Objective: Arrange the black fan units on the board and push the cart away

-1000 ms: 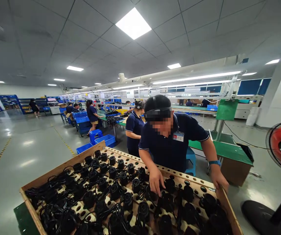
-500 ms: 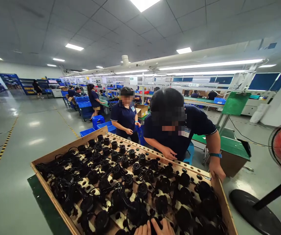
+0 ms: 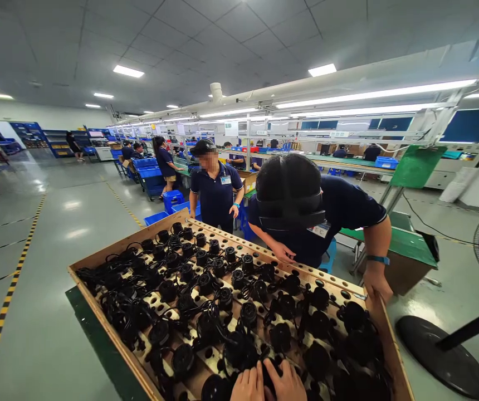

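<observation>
At the near side of a wooden tray (image 3: 114,340), my left hand (image 3: 248,383) and my right hand (image 3: 286,381) sit side by side, fingers bent over a dark part whose shape is mostly hidden beneath them. Black round corded parts (image 3: 183,361) stand in rows on the tray's light board, which is pierced with round holes. Some show ribbed, vented tops, such as the black cylinder (image 3: 248,314) further in. Black cables (image 3: 126,312) lie bundled thickly along the left side. My thumbs and the lower palms are out of view.
A co-worker (image 3: 293,195) leans over the far right side, one hand on the tray's right corner. Another person (image 3: 216,189) stands at the far left corner. A floor fan (image 3: 444,356) stands right, blue bins (image 3: 156,217) behind, a green surface (image 3: 97,340) under the tray.
The view has shifted slightly, and my hands show a little more, still close together on the dark part. The person at the far corner has turned and now reaches toward the tray's edge.
</observation>
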`<state>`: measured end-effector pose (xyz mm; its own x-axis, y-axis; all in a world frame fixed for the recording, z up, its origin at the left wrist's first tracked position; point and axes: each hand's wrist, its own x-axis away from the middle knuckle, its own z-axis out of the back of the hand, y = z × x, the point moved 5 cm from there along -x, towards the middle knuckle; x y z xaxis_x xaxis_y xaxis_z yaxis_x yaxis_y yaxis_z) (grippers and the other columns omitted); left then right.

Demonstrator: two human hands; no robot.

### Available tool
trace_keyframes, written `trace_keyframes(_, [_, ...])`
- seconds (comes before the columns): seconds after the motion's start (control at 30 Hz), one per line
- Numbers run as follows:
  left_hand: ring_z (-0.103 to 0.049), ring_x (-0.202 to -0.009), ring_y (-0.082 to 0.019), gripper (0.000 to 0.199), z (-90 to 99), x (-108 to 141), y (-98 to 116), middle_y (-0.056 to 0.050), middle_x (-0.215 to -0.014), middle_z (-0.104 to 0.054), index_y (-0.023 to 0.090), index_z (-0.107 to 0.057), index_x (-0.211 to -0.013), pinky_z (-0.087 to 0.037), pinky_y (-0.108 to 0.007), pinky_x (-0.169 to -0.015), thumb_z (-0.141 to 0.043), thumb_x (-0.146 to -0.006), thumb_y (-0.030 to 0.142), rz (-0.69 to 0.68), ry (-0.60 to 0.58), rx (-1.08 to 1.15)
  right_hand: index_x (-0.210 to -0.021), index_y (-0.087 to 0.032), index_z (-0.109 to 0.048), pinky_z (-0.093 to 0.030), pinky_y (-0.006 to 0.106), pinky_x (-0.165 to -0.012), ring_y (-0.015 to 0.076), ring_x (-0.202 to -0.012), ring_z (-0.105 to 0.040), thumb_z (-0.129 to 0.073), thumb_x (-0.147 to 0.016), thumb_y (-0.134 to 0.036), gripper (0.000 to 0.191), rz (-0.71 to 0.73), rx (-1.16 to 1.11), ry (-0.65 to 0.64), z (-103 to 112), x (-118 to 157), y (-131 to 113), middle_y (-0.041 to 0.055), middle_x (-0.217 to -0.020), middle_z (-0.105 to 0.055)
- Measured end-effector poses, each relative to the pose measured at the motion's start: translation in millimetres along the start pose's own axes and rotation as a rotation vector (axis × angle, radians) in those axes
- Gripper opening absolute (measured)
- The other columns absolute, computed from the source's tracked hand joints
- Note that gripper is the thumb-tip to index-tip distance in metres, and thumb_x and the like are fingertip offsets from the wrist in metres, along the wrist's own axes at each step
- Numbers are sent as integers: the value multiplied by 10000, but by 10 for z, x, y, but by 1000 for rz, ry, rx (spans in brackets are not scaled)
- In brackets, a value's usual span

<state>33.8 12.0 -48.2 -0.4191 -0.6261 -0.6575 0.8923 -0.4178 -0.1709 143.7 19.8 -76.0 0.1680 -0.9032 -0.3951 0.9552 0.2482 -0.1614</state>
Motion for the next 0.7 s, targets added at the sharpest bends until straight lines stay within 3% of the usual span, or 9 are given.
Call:
trace_keyframes(0.17, [-612,-648,-168,372,60,-19,61,-87,-769,-668,62,-669,-973,-524,-262,-585,-470,-659,63,-61,-135,-11,-1155,-325,-599,-496,276,-614,199,-728,-612,-632,-771,-274,389,92,-84,14,75,-3,28,47,-835,-589])
trace_keyframes(0.3, [-655,-805,-204,373,150,-61,110,-137,-926,-698,49,-660,-1013,-551,-288,-677,-463,-698,89,-124,-218,-4,-1147,-298,-609,-514,307,-649,211,-761,-613,-589,-808,-241,344,27,-95,3,168,-6,31,66,-876,-581])
trace_keyframes(0.47, [-659,-875,-193,357,221,-113,176,-135,-959,-707,63,-685,-998,-551,-288,-736,-440,-739,86,-153,-272,-14,-1148,-279,-608,-519,287,-659,196,-769,-612,-561,-833,-215,325,9,-162,-51,281,-27,-3,56,-872,-561])
trace_keyframes(0.7, [-646,-975,-284,365,194,-63,330,-200,-1038,-684,27,-688,-1031,-537,-412,-788,-433,-799,148,-240,-413,-86,-1135,-285,-628,-507,277,-659,197,-783,-606,-525,-862,-227,298,-18,-191,-95,370,-68,0,60,-870,-562])
